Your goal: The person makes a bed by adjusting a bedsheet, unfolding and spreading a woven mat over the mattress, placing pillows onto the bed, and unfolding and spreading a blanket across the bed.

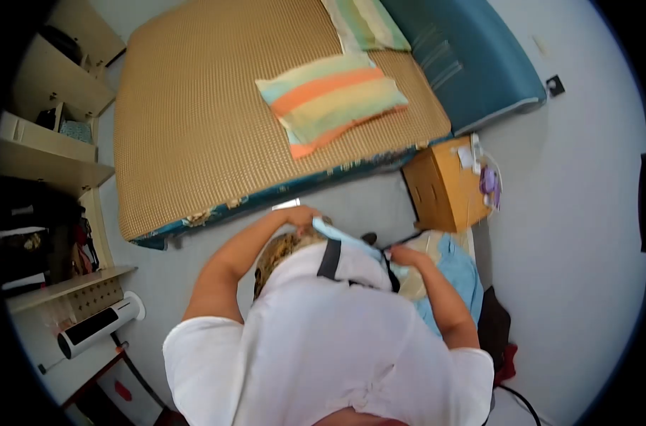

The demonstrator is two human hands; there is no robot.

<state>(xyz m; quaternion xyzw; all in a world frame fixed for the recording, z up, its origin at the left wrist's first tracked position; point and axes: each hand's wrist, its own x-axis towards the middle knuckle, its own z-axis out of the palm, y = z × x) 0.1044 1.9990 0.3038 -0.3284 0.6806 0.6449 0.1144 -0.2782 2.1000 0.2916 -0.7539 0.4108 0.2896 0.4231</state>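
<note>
A strip of light blue cloth [348,237] stretches in front of my chest, between my two hands. My left hand [306,216] is closed on its left end. At the other end, my right hand [404,256] has its fingers pinched at the cloth's edge, beside a black strap. My torso in a white shirt hides the lower part of the cloth. Close to my right forearm lies a larger light blue cloth [459,273], draped over a pale surface. A brown patterned fabric [273,257] shows below my left hand, partly hidden.
A bed with a woven mat [195,121] stands ahead, with a striped pillow [333,99] on it. At its right corner is a wooden nightstand [447,188] carrying a purple item and cables. Open cupboards [60,153] and a white heater-like appliance [101,326] are at left.
</note>
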